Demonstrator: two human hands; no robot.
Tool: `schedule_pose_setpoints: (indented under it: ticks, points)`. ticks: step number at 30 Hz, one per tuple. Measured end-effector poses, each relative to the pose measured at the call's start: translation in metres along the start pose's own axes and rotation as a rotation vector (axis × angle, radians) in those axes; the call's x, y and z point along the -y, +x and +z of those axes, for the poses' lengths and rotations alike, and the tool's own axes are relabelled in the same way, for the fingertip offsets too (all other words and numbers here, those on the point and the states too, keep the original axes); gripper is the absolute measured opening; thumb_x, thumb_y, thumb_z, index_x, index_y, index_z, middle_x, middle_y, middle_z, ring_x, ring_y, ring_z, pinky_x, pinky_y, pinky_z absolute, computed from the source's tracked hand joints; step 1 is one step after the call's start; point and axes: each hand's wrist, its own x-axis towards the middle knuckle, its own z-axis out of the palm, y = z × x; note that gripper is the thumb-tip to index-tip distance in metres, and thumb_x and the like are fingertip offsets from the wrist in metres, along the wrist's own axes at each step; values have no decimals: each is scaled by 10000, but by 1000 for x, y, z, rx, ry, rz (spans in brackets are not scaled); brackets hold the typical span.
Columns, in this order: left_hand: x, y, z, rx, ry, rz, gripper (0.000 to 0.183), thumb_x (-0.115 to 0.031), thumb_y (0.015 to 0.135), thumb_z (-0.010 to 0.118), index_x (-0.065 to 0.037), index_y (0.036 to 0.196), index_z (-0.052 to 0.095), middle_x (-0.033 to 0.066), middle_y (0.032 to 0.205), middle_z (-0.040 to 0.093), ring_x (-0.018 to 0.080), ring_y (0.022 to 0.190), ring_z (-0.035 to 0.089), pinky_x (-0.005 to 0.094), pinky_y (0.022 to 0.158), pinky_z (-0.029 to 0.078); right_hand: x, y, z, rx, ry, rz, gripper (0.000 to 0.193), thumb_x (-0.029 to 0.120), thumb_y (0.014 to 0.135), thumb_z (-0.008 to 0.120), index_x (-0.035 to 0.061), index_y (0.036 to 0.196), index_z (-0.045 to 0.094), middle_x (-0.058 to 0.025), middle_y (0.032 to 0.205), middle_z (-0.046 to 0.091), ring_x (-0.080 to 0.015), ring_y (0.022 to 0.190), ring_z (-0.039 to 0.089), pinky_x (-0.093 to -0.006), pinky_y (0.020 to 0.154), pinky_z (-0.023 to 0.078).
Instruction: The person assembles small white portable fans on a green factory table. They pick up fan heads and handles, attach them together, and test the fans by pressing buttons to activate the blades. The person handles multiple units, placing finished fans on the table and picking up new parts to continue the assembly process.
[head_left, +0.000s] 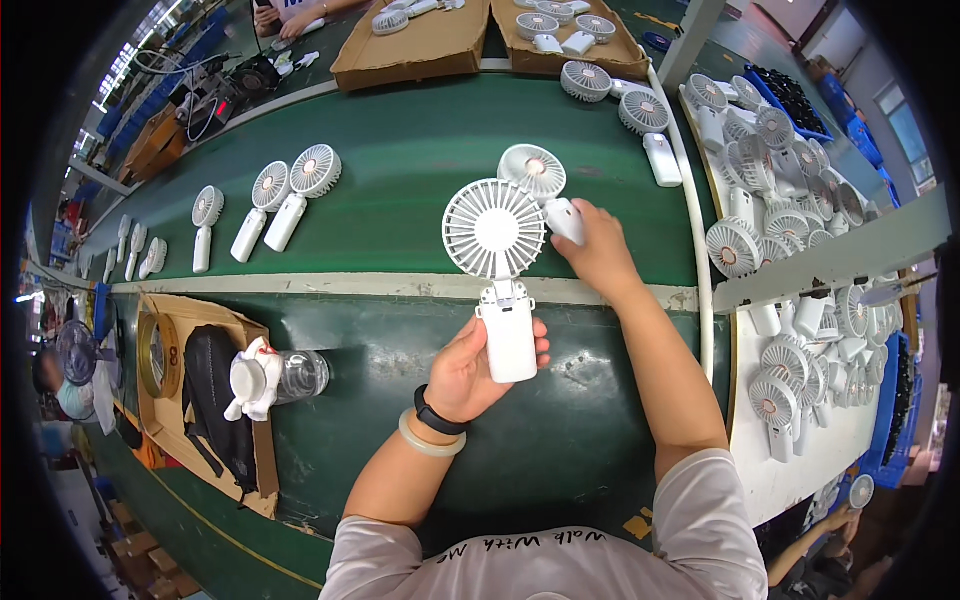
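Observation:
My left hand (pixel 468 372) is closed around the handle of a white handheld fan (pixel 511 338), raised above the near edge of the green belt. Its round grille head points away from me, and a joint links head and handle. Just beyond it, my right hand (pixel 603 252) grips the handle end of a second white handheld fan (pixel 532 170), over the belt. The first fan's head partly hides the second one. Farther left on the belt lie a pair of white fans (pixel 290 215) side by side and a single fan (pixel 203 228).
Piles of white fans (pixel 790 375) cover the table at right. Cardboard trays (pixel 410 55) with fans stand beyond the belt. At near left, a cardboard box (pixel 265 450) holds a black pouch and tape, beside a clear bottle (pixel 303 376). Another person's hands (pixel 300 22) show at the far side.

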Motion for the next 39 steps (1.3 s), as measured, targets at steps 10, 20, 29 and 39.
schedule_pose_setpoints:
  ticks: [10, 20, 29, 39]
  points:
    - [2, 7, -14, -298, 519, 177, 604, -175, 812, 650, -64, 1291, 300, 72, 1045, 515, 195, 981, 544, 433, 946, 419, 27, -61, -29, 666, 2332, 288, 501, 409, 875, 380, 50, 1217, 456, -158, 1064, 492, -239, 751, 501, -344, 595, 415]
    - [1, 10, -9, -238, 514, 320, 440, -92, 900, 508, -33, 1285, 303, 128, 1144, 550, 195, 1060, 545, 326, 901, 435, 27, -63, -14, 670, 2300, 233, 522, 490, 915, 321, 86, 1217, 456, -150, 1062, 506, -230, 748, 502, -335, 586, 409]
    - [1, 12, -10, -198, 471, 334, 429, -98, 894, 522, -33, 1271, 328, 136, 1149, 555, 181, 1056, 545, 313, 896, 434, 35, -68, -6, 570, 2247, 279, 561, 518, 926, 294, 73, 1229, 455, -154, 1076, 522, -235, 754, 496, -340, 609, 419]
    - [5, 10, -14, -167, 486, 334, 471, -133, 888, 556, -31, 1281, 317, 132, 1177, 540, 197, 1091, 534, 326, 917, 433, 22, -84, -5, 438, 2098, 268, 531, 475, 940, 310, 54, 1240, 429, -144, 1085, 515, -228, 773, 490, -343, 626, 422]
